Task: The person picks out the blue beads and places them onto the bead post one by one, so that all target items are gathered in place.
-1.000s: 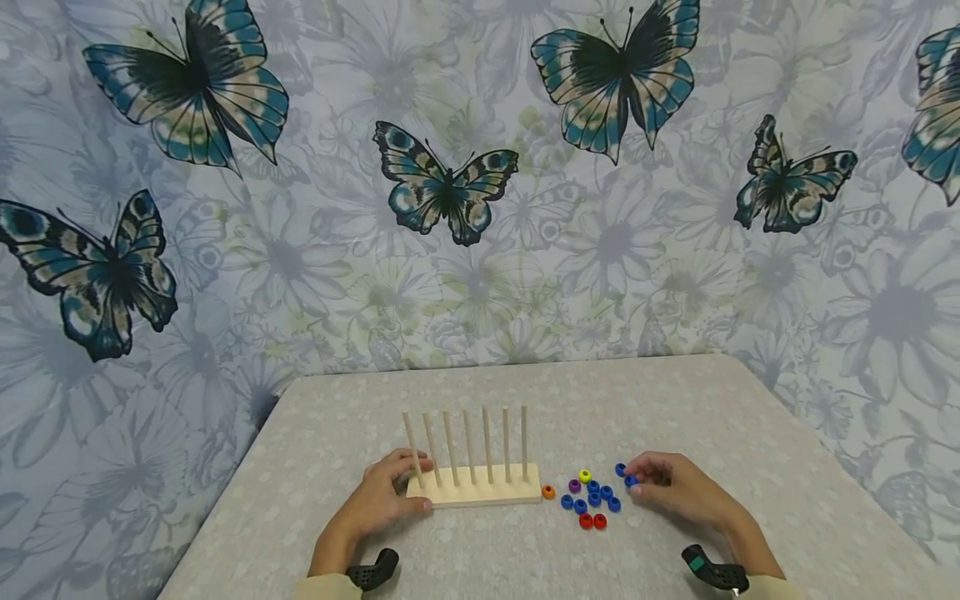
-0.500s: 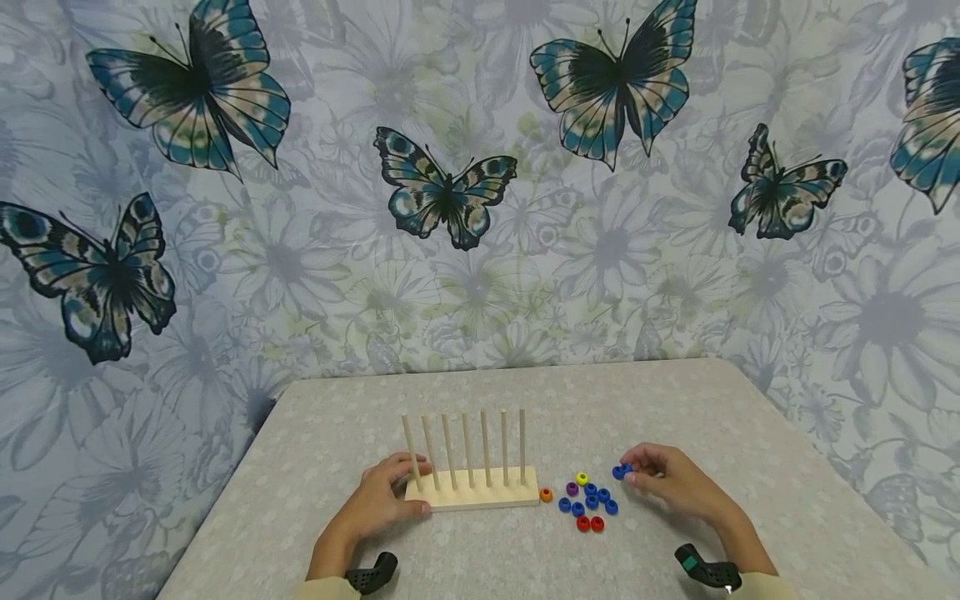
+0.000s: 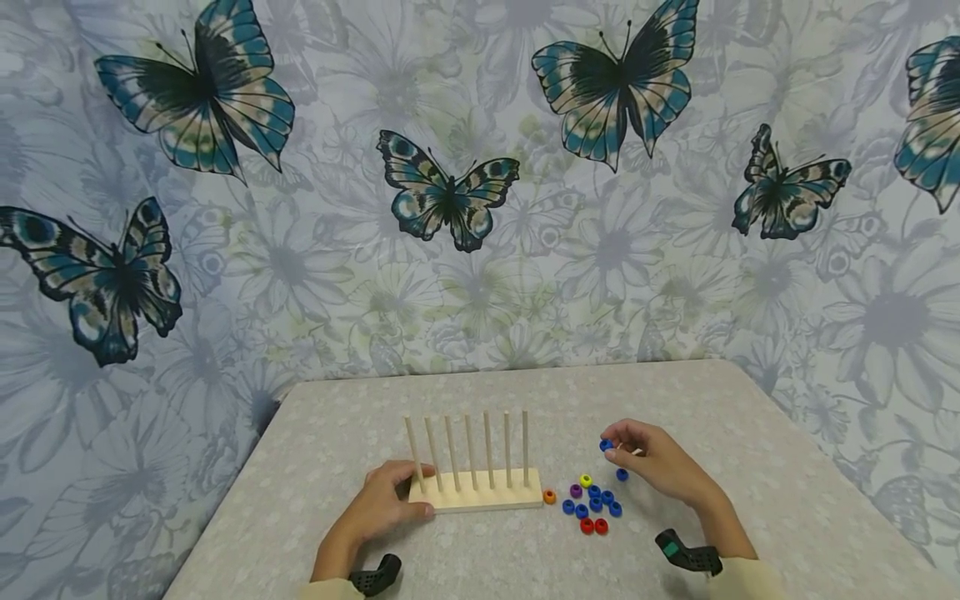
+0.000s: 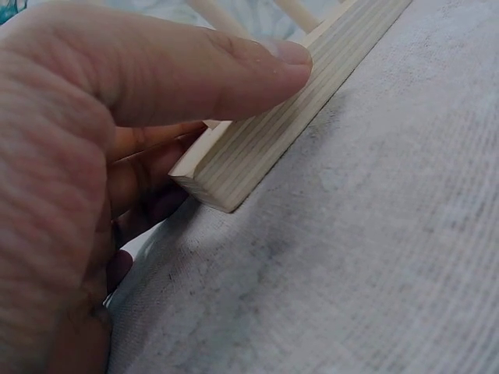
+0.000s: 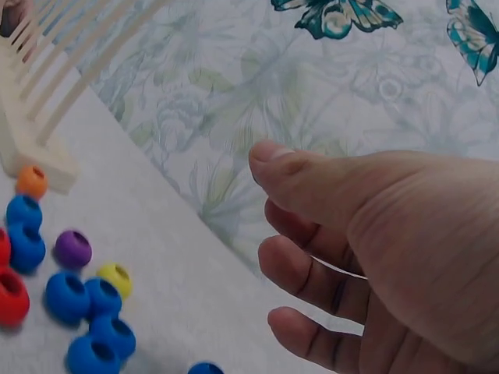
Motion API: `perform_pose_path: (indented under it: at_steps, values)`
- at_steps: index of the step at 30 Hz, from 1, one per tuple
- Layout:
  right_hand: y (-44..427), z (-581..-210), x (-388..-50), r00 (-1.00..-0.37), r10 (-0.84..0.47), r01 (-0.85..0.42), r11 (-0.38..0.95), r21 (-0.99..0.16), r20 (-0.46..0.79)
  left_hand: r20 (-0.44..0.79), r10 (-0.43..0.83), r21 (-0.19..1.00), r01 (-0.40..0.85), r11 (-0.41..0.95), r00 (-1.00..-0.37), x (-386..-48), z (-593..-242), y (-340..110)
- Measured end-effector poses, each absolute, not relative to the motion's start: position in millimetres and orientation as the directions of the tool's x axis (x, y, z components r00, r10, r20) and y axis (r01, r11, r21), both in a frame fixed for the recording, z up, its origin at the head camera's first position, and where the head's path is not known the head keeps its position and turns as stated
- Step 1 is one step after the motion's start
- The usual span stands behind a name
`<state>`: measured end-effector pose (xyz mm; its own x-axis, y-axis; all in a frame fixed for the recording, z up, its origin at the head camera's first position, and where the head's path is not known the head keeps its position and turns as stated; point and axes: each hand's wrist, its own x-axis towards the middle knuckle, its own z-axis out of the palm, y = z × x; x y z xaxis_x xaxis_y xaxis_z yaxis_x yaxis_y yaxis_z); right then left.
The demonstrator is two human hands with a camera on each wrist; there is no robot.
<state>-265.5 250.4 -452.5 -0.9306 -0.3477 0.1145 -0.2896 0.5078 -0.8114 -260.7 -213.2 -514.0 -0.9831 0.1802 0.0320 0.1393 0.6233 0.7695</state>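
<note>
My left hand (image 3: pixel 384 500) grips the left end of a pale wooden peg stand (image 3: pixel 476 493), which has a row of several upright bare pegs. In the left wrist view, the thumb (image 4: pixel 257 74) presses on the front side of the base (image 4: pixel 273 128), and the other fingers go behind it. To the right, my right hand (image 3: pixel 654 460) pinches a blue bead (image 3: pixel 606 446) between thumb and fingertips, raised above the table. That bead is hidden in the right wrist view, where the thumb (image 5: pixel 312 175) covers the pinch.
Right of the stand lie loose beads: orange (image 3: pixel 550 497), purple (image 3: pixel 576 491), yellow (image 3: pixel 586 481), two red (image 3: pixel 587 526) and several blue (image 3: pixel 596 504). A single blue bead (image 3: pixel 622 475) lies just below the right hand. A butterfly-patterned wall (image 3: pixel 480 317) rises behind the cloth-covered table (image 3: pixel 360 408).
My right hand has lifted a blue bead and moved up and left with it, leaving another blue bead on the table. The left hand and the stand stay in place.
</note>
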Motion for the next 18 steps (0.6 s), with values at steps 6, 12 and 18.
perform_pose_path:
  at_steps: [6, 12, 18]
  values:
    - [233.2, -440.9, -267.4, -0.927, -0.328, -0.329, 0.486, -0.809, 0.18, 0.053, 0.203, 0.779, 0.168, 0.605, -0.978, -260.4, -513.6, -212.0]
    - [217.0, -426.6, -266.9, -0.911, -0.321, -0.39, 0.46, -0.797, 0.261, 0.046, 0.182, 0.776, 0.15, 0.613, -0.982, -259.5, -513.3, -213.0]
    - [205.1, -416.0, -266.1, -0.901, -0.287, -0.424, 0.426, -0.799, 0.325, 0.05, 0.195, 0.765, 0.163, 0.623, -0.98, -258.8, -513.1, -212.4]
